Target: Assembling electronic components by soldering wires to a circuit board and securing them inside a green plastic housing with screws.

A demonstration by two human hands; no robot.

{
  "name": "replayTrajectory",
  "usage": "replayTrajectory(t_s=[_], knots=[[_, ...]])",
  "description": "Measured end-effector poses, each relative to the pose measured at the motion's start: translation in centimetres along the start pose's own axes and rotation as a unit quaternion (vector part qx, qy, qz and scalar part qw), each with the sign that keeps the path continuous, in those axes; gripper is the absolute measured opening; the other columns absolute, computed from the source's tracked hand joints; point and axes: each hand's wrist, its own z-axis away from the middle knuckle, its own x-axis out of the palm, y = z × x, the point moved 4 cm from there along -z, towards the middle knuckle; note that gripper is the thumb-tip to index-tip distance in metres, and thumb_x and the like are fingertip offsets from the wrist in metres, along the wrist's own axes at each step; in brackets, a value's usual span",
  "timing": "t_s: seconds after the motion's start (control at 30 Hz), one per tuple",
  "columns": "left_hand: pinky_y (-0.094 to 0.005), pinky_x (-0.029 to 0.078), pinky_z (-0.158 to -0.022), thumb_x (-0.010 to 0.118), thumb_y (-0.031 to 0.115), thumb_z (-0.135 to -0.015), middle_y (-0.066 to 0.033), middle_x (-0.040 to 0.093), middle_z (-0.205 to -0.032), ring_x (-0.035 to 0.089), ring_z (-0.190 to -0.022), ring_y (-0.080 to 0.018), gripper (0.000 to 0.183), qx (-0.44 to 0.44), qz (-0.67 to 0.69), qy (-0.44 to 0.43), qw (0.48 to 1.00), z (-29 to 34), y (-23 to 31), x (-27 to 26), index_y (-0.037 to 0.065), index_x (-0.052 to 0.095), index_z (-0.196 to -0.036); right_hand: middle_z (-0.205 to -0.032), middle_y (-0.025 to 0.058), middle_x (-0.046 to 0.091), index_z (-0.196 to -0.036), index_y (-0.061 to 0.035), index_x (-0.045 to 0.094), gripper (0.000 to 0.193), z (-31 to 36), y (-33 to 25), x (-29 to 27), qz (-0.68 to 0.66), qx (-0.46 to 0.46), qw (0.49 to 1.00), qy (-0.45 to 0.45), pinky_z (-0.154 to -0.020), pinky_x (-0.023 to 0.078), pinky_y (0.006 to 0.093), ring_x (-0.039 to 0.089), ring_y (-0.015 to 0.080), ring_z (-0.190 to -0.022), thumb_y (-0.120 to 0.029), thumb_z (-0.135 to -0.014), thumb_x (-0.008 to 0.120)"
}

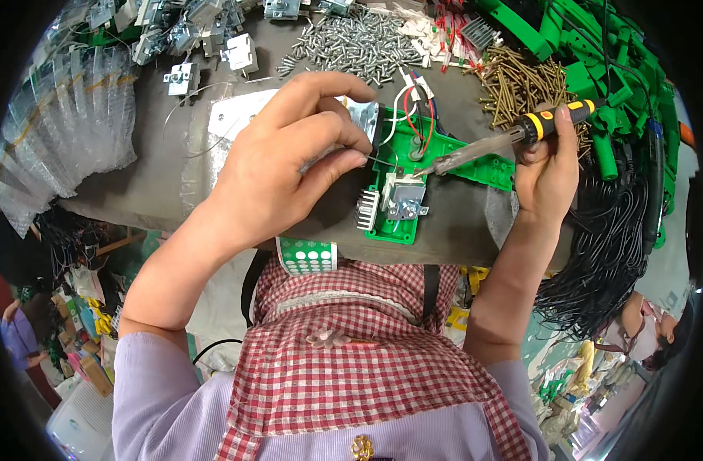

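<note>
My left hand [294, 150] is closed in a pinch on a thin, silvery solder wire [383, 162], which reaches toward a small switch unit with a metal plate [406, 198]. In my right hand [549, 165] is a soldering iron [480, 150] with a black and yellow handle. Its tip points left and down at the upper edge of the switch unit; exact contact is too small to tell. The unit sits inside an open green plastic housing [474, 163]. Red, white and dark wires [410, 107] rise from the housing. A white finned part [367, 210] lies at its left side.
Piles of silver screws [347, 46] and brass-coloured screws [512, 84] lie at the back. Green plastic parts [635, 69] heap up at the right, above black cables [597, 261]. Bubble-wrap bags [67, 123] and switch units [184, 79] are at the left. A green dotted sheet [308, 256] hangs at the front edge.
</note>
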Motion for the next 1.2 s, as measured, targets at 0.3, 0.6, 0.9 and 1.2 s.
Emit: replayTrajectory(t_s=[0.3,0.6,0.9,1.2], knots=[[-0.0332,0.047,-0.069,0.072,-0.001,-0.071,-0.0099,0.058,-0.110,0.055,-0.077,-0.0221,0.018,0.031,-0.019,0.000,0.999,-0.2,-0.2,1.1,0.003,0.060,-0.084,-0.071,0.0030,0.056,-0.096,-0.0005,0.059,0.026,-0.2,1.0,-0.1,0.062,-0.011,0.998,-0.004,-0.048,0.033,0.0212,0.045,0.0076,-0.054,-0.026,-0.096,0.054],[-0.0303,0.051,-0.071,0.075,0.000,-0.067,-0.0098,0.058,-0.109,0.059,-0.084,-0.0204,0.020,0.032,-0.088,-0.008,0.996,-0.4,0.6,1.0,0.003,0.065,-0.084,-0.071,0.0027,0.057,-0.098,0.0001,0.060,0.026,-0.1,1.0,0.1,0.068,0.010,0.997,-0.018,-0.048,0.034,0.0210,0.046,0.0075,-0.055,-0.025,-0.095,0.057],[-0.0312,0.051,-0.069,0.076,0.000,-0.066,-0.0115,0.058,-0.105,0.059,-0.080,-0.0209,0.023,0.084,-0.124,-0.013,0.989,-0.4,1.0,1.2,0.003,0.066,-0.086,-0.069,0.0030,0.053,-0.085,-0.0031,0.056,0.026,0.5,0.7,0.8,0.088,-0.002,0.996,-0.014,-0.051,0.033,0.0216,0.046,0.0082,-0.058,-0.027,-0.093,0.061],[-0.0320,0.045,-0.068,0.075,0.010,-0.073,-0.0042,0.065,-0.087,0.060,-0.076,-0.0209,0.013,0.075,-0.234,0.002,0.969,-0.9,1.6,-0.8,0.005,0.064,-0.076,-0.070,0.0028,0.053,-0.085,-0.0042,0.055,0.025,0.5,0.6,1.2,0.080,-0.004,0.997,-0.015,-0.051,0.033,0.0214,0.046,0.0080,-0.059,-0.027,-0.094,0.060]])
